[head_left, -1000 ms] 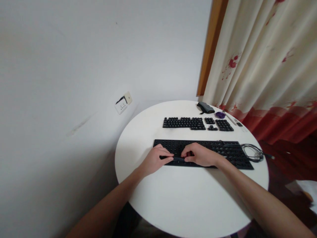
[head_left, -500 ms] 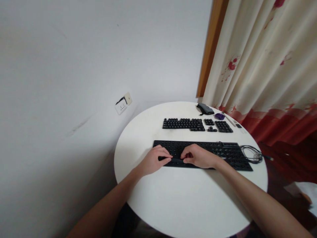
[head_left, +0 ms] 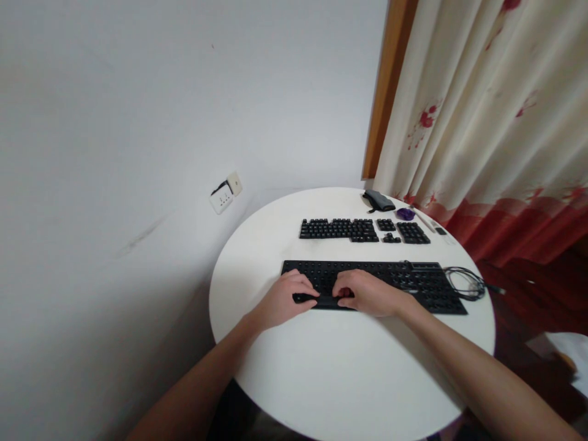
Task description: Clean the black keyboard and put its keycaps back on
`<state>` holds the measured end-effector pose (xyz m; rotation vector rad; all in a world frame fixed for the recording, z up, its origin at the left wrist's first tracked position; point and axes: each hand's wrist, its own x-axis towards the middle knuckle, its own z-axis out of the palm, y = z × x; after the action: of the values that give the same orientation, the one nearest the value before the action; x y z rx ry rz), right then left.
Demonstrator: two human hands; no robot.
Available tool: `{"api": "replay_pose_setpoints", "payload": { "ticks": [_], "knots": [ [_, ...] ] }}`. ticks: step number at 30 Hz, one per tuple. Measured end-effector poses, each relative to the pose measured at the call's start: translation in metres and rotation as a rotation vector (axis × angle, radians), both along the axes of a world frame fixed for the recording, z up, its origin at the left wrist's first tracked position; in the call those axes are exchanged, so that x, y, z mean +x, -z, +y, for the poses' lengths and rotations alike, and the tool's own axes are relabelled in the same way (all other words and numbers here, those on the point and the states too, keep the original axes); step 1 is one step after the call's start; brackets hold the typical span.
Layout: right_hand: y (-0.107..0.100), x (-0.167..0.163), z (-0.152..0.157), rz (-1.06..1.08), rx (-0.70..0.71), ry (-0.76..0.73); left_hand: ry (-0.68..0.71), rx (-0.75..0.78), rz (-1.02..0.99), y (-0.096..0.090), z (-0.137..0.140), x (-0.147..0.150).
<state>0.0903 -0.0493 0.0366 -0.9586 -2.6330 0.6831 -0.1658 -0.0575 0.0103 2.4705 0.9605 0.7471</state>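
Observation:
A black keyboard (head_left: 390, 282) lies flat on the white round table, its keycaps off over most of the board. At its lower edge, left of the middle, is a long black bar that looks like a spacebar keycap (head_left: 327, 301). My left hand (head_left: 285, 297) pinches the bar's left end between thumb and fingers. From the other side my right hand (head_left: 367, 293) closes on its right end, fingers curled. My fingers partly hide the bar and the board under it; whether the bar is seated, I cannot tell.
Loose black keycaps (head_left: 337, 229) lie in keyboard order behind the board, with a number block (head_left: 413, 233) at right. Farther back are a grey-black pouch (head_left: 379, 201) and a purple item (head_left: 405, 214). A coiled cable (head_left: 473, 285) reaches the right table edge.
My right hand has shifted slightly left and lower, with its fingers still on the bar. My left hand stays nearly in place. The view has moved a little.

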Motion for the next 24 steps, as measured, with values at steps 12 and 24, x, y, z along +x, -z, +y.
{"api": "replay_pose_setpoints", "payload": {
  "ticks": [12,24],
  "knots": [
    [0.003,-0.008,-0.006,-0.182,0.097,0.036,0.008,0.060,0.194,-0.003,-0.003,0.001],
    [-0.006,0.016,0.008,-0.042,0.046,0.152,-0.147,0.221,0.043,-0.001,0.000,0.001]
  ]
}}
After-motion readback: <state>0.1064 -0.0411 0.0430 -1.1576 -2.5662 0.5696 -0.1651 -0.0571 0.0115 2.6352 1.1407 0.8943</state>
